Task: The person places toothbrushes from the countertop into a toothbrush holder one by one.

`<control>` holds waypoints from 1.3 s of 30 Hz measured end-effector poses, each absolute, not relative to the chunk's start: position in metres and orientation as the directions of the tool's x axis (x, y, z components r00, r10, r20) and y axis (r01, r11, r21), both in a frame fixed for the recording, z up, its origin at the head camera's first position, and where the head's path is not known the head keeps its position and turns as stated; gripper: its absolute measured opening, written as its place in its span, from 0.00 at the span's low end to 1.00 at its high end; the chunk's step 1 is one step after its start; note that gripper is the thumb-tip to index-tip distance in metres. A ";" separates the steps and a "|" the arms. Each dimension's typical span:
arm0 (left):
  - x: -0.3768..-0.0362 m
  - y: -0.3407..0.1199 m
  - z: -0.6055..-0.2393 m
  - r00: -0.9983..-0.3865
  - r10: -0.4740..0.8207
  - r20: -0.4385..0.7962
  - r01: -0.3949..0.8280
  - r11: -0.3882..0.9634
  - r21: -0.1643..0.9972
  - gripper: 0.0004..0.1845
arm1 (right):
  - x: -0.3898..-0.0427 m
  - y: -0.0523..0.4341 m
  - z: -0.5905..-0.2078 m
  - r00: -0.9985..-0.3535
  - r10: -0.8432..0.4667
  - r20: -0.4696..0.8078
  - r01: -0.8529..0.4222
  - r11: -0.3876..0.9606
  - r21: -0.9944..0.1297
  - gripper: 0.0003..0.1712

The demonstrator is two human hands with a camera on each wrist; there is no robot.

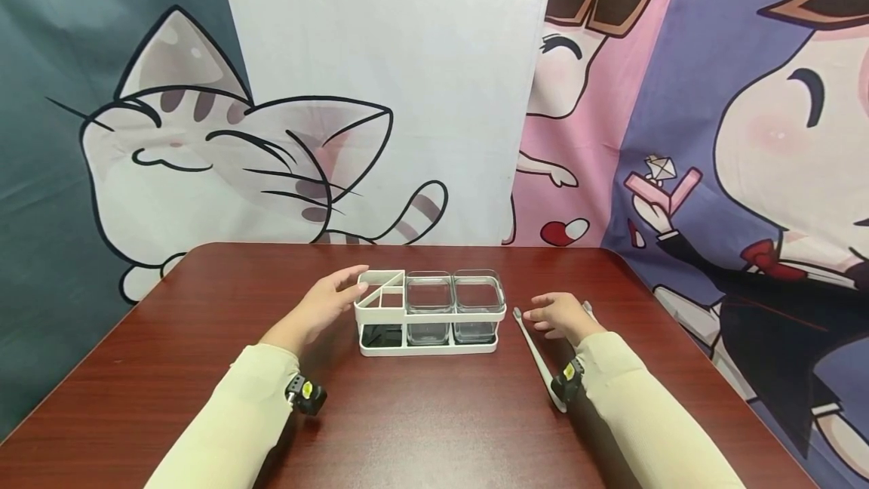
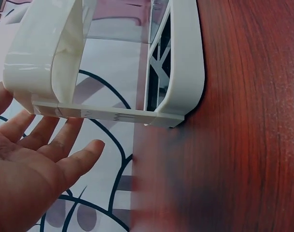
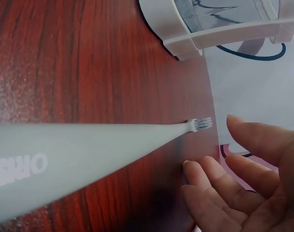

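Head view, with both wrist views. A white plastic toothbrush holder (image 1: 431,315) stands upright near the middle of a dark red wood-grain bench (image 1: 204,398). Its rack has a divided compartment at the left end and carries two clear square cups (image 1: 429,294) side by side to the right.

The left hand (image 1: 324,306) is at the holder's left end, fingers (image 2: 64,145) straight and relaxed, grasping nothing. The head view suggests the fingertips are at the rim, but the left wrist view shows a gap, so contact cannot be confirmed. The placement reads as a steadying position beside the rack.

The right hand (image 1: 560,315) hovers low over the bench to the right of the holder, palm down, its fingers (image 3: 219,179) loosely extended and released. A white toothbrush (image 1: 536,357) lies flat on the bench just beside this hand, bristle head pointing toward the holder and handle running back under the wrist. The right wrist view shows the bristles (image 3: 201,124) near the fingertips but apart from them.

Both forearms wear pale yellow sleeves (image 1: 237,413). Behind the bench hang cartoon backdrops: a cat on white cloth (image 1: 224,149) at the left, and drawn figures on pink and purple panels (image 1: 679,134) at the right.
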State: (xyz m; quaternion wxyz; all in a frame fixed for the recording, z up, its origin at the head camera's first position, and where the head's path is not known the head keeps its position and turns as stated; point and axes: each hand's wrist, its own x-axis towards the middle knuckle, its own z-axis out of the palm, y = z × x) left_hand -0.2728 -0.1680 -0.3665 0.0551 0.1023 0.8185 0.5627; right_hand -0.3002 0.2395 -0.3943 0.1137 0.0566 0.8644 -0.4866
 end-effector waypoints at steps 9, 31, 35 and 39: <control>-0.272 -0.168 -0.368 -0.974 0.225 0.027 0.101 0.326 0.940 0.29 | -0.299 0.235 -0.393 -0.953 -0.010 -0.303 0.250 0.538 -0.805 0.23; -0.269 -0.168 -0.368 -0.972 0.233 0.035 0.103 0.290 0.951 0.28 | -0.300 0.224 -0.395 -0.952 0.036 -0.305 0.258 0.636 -0.727 0.05; -0.269 -0.168 -0.368 -0.974 0.227 0.028 0.091 0.274 0.957 0.28 | -0.302 0.222 -0.396 -0.952 0.048 -0.303 0.259 0.656 -0.709 0.04; -0.269 -0.168 -0.370 -0.975 0.223 0.018 0.078 0.263 0.962 0.28 | -0.303 0.220 -0.397 -0.953 0.058 -0.298 0.258 0.677 -0.690 0.05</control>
